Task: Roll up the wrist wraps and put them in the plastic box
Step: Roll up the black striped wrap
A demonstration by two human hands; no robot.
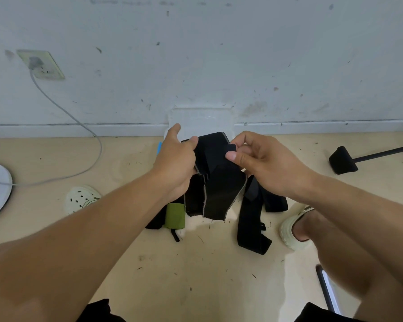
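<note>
— Where are the hands?
— Left hand [176, 162] and right hand [262, 162] raised side by side, forearms converging.
— Grip?
— Both pinch closed (thumbs against fingers), right thumb [233, 156] pointing toward the left hand.

black wrist wrap [215, 182], green roll [175, 216], beige floor [196, 275]

I have one view only, from the head camera, wide-angle, looking forward and down. The wall [219, 54] fills the upper frame, the floor [207, 275] the lower. Both forearms enter from the bottom corners, close to the lens, meeting at centre frame.
</note>
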